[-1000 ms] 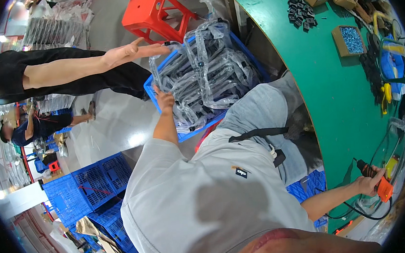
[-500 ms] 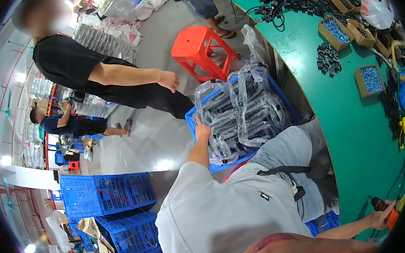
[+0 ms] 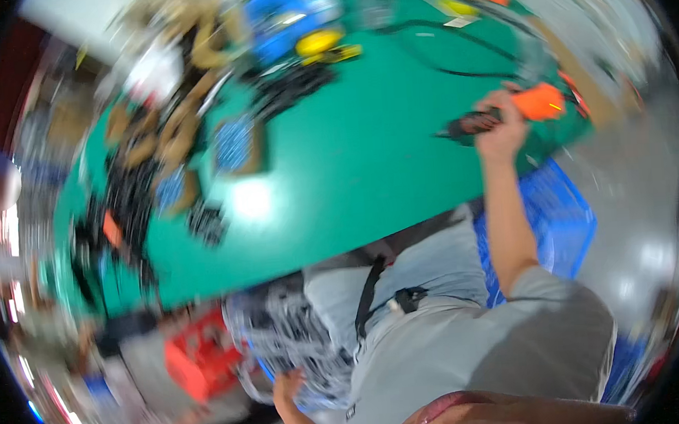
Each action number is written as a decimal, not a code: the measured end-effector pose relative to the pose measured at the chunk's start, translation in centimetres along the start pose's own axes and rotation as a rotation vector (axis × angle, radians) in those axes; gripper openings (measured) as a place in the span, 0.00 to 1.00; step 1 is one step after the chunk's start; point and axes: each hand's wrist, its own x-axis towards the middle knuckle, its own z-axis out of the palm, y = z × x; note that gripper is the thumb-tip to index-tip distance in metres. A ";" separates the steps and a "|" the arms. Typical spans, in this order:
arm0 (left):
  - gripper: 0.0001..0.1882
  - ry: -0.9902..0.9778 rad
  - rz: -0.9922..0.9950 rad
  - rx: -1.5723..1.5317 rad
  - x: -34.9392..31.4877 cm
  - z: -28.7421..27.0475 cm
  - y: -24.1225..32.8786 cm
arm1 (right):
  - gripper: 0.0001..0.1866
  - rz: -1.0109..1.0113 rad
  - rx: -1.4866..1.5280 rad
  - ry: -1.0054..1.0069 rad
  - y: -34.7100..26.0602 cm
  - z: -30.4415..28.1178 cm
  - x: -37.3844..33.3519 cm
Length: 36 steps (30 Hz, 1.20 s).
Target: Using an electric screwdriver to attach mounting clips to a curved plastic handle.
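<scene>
In the head view, read as a clock face, the person's right hand [image 3: 503,126] is over at two o'clock, wrapped firmly around an orange-and-black power driver [image 3: 538,103]. The tool lies sideways above the green table [image 3: 367,155], its dark tip aimed toward nine o'clock and its orange end toward three. A black cable [image 3: 467,73] curves across the tabletop at one o'clock, just beyond the tool.

Down at seven o'clock I can see the left hand [image 3: 289,385], fingers spread, against a blue crate [image 3: 265,368] heaped with long pieces in clear plastic [image 3: 288,326]. Things are smeared there, so I cannot tell whether the fingers grip the rim, the plastic or nothing. The crate sits beside the person's grey-clad leg, below the table edge. Next to it, between seven and eight, is a red stool [image 3: 200,359].

On the tabletop at ten o'clock stands an open cardboard box of small bluish pieces [image 3: 236,144]; a second such box [image 3: 174,190] is near it, past nine. A little heap of small black parts [image 3: 208,223] lies at nine. Toward half past eleven there's a tangle of black strips [image 3: 291,89], with a blue item [image 3: 283,23] behind it and something yellow [image 3: 320,44] near twelve. Another blue crate, a mesh-sided one [image 3: 564,212], stands off at three o'clock, beyond the right forearm.
</scene>
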 end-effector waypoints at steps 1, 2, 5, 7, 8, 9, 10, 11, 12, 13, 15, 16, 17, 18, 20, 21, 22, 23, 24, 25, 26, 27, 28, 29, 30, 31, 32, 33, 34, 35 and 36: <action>0.20 -0.024 -0.056 -0.044 0.8 -1.3 -0.7 | 0.14 0.228 0.282 0.146 -0.9 0.9 -0.3; 0.20 -0.136 0.032 0.079 0.6 -0.5 7.4 | 0.12 0.254 0.376 0.236 -1.3 -0.8 0.2; 0.17 -0.278 0.306 0.435 -7.9 1.6 31.4 | 0.11 0.325 0.451 0.409 -1.4 -6.1 0.3; 0.13 -0.269 0.717 0.510 -8.7 4.3 39.7 | 0.11 0.348 0.509 0.454 -1.7 -7.0 0.3; 0.11 -0.240 0.944 0.401 -8.1 5.4 42.7 | 0.11 0.372 0.494 0.465 -2.0 -7.3 -0.1; 0.12 -0.309 1.336 0.537 -7.8 7.1 49.2 | 0.12 0.396 0.472 0.471 -2.5 -7.2 -0.4; 0.17 -0.009 1.525 0.855 -6.7 8.8 54.0 | 0.12 0.384 0.469 0.484 -2.7 -7.3 -0.6; 0.21 0.131 1.676 0.783 -6.1 11.7 59.6 | 0.12 0.411 0.458 0.467 -2.7 -6.9 -0.8; 0.23 0.235 1.835 0.728 -5.1 14.6 65.2 | 0.12 0.439 0.442 0.443 -2.8 -6.7 -0.9; 0.25 0.214 1.835 0.638 -4.8 17.4 70.0 | 0.13 0.443 0.462 0.437 -2.7 -6.6 -0.9; 0.27 0.291 2.027 0.580 -3.0 21.9 78.1 | 0.13 0.457 0.496 0.422 -2.6 -6.3 -1.3; 0.25 0.419 2.096 0.602 -2.2 24.3 81.2 | 0.13 0.467 0.512 0.411 -2.6 -6.3 -1.4; 0.24 0.552 2.159 0.624 -1.3 26.1 83.6 | 0.14 0.471 0.535 0.406 -2.6 -6.2 -1.5; 0.24 0.547 2.162 0.620 0.2 27.7 85.2 | 0.14 0.467 0.531 0.407 -2.4 -6.2 -1.4; 0.20 0.560 1.970 0.952 2.5 30.3 87.1 | 0.14 0.460 0.533 0.387 -2.5 -6.3 -1.4; 0.20 0.546 1.980 0.955 3.0 30.6 87.3 | 0.15 0.458 0.523 0.385 -2.8 -6.0 -1.2; 0.18 0.577 1.982 0.945 3.5 30.5 87.3 | 0.15 0.453 0.523 0.395 -2.8 -5.9 -1.4; 0.15 0.603 1.992 0.931 3.5 30.7 87.6 | 0.14 0.453 0.526 0.386 -2.6 -6.1 -1.3; 0.15 0.586 2.006 0.934 3.1 30.6 87.6 | 0.14 0.455 0.528 0.379 -2.6 -6.2 -1.3; 0.13 0.629 2.056 0.878 2.6 29.9 87.5 | 0.14 0.445 0.520 0.389 -2.7 -6.4 -1.3; 0.12 0.674 2.101 0.826 1.7 28.7 87.2 | 0.14 0.441 0.521 0.403 -2.6 -6.3 -1.3; 0.12 0.701 2.117 0.831 0.0 27.5 86.6 | 0.14 0.441 0.539 0.395 -2.5 -6.6 -1.3; 0.12 0.722 2.133 0.835 -1.9 26.0 86.0 | 0.13 0.441 0.555 0.390 -2.5 -6.9 -1.2; 0.13 0.743 2.213 0.803 -2.6 24.4 85.4 | 0.14 0.446 0.548 0.391 -2.7 -7.0 -1.1; 0.13 0.756 2.292 0.768 -3.0 22.3 84.8 | 0.14 0.438 0.537 0.376 -2.6 -6.8 -0.9; 0.16 0.760 2.200 0.796 -3.5 21.2 84.0 | 0.12 0.425 0.507 0.337 -1.8 -7.7 -0.9; 0.16 0.739 2.255 0.824 -2.2 19.4 84.0 | 0.13 0.407 0.495 0.328 -1.0 -8.1 -1.1; 0.15 0.794 2.279 0.819 -1.3 16.3 83.6 | 0.12 0.500 0.489 0.297 -0.2 -7.9 -1.3; 0.14 0.860 2.303 0.822 -1.5 15.4 83.5 | 0.10 0.498 0.532 0.416 -0.9 -7.2 -1.0; 0.11 0.941 2.169 0.948 -3.3 15.1 82.3 | 0.14 0.486 0.547 0.412 0.0 -7.3 -0.8; 0.11 0.900 2.179 0.947 -2.5 15.0 81.0 | 0.14 0.502 0.498 0.435 -1.0 -6.5 -0.8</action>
